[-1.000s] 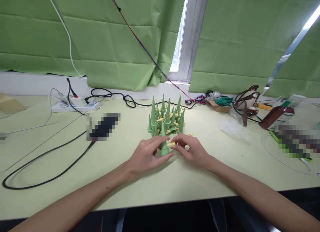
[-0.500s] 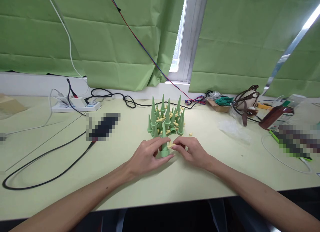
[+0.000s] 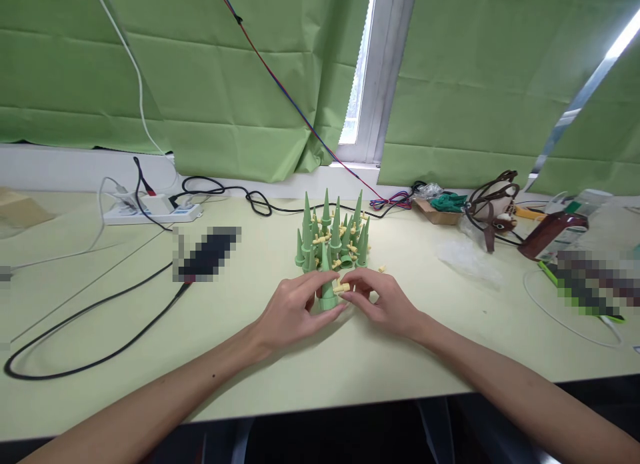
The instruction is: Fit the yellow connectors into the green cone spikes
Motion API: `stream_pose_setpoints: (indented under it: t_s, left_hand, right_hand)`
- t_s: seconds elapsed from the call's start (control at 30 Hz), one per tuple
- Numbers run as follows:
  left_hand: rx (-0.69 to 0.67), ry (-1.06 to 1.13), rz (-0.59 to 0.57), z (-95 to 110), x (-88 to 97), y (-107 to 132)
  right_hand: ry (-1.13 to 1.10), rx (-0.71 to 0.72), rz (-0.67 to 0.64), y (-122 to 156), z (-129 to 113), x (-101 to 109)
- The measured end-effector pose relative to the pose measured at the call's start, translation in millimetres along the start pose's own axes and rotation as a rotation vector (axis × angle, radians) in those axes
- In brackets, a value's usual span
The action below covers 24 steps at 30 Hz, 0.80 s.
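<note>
My left hand (image 3: pixel 295 309) is closed round a green plastic cone spike (image 3: pixel 328 297) with a ridged base, which stands upright with its tip pointing up. At the cone's right side sits a small pale-yellow valve piece (image 3: pixel 342 288). My right hand (image 3: pixel 383 301) has thumb and fingers pinched at this yellow valve piece, close to the left fingertips. Just beyond my hands several more green cone spikes (image 3: pixel 336 227) stand in a cluster, with yellow pieces on their sides. One loose yellow piece (image 3: pixel 382 269) lies right of the cluster.
At left are a blurred dark device (image 3: pixel 207 254), a black cable (image 3: pixel 75 377) and a white power strip (image 3: pixel 150 214). To the right lie a crumpled plastic bag (image 3: pixel 470 263), a small cardboard box (image 3: pixel 437 214) and a dark red bottle (image 3: pixel 553 235). The table's front edge is near my forearms.
The cone has shifted slightly up and left within my left hand. The yellow piece at its side has turned and shows more plainly, with my right fingers still at it.
</note>
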<state>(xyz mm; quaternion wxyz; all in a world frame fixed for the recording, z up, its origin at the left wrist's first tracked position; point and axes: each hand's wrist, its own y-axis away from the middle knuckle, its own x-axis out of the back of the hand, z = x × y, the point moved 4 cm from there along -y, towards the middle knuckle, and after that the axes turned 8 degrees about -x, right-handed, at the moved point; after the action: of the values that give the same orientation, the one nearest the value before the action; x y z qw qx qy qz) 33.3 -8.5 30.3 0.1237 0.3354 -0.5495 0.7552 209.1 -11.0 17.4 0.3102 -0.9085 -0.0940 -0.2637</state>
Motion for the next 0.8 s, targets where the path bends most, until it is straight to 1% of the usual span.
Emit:
stream_pose_setpoints:
  t_s: [0.43,0.8]
  left_hand:
    - [-0.017,-0.005,-0.026,-0.7,-2.1,0.8]
    - [-0.037,-0.009,-0.025,0.2,-2.8,0.9]
  right_hand:
    - [0.019,0.032,-0.003,0.0,-2.9,0.7]
    - [0.012,0.027,-0.018,-0.1,-2.6,0.8]
